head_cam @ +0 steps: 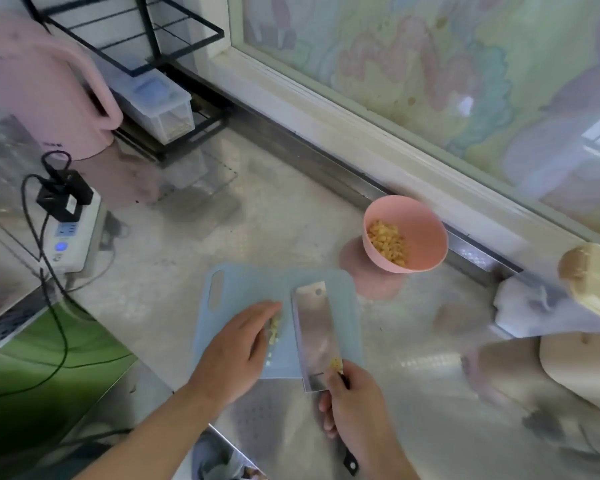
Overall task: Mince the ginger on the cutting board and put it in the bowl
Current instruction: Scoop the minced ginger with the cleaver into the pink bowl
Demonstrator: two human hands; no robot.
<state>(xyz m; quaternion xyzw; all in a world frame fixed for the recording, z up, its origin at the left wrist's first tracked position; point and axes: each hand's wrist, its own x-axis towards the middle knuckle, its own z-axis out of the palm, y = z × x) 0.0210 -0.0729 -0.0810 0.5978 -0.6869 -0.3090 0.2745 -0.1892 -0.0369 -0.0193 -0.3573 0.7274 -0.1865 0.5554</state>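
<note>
Head view: a pale blue cutting board (243, 289) lies on the counter (284, 223), the left hand (236, 351) flat on it with fingers together, pressing a small heap of minced ginger (274, 329) toward the cleaver (314, 327). The right hand (354, 407) is wrapped tight around the cleaver's dark handle, blade lying nearly flat on the board, a few ginger bits clinging near its heel. Far right of the board, apart from it, a pink bowl (426, 237) already holds minced ginger.

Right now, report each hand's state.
Left hand: open, flat on the cutting board against the ginger.
Right hand: closed on the cleaver handle.
</note>
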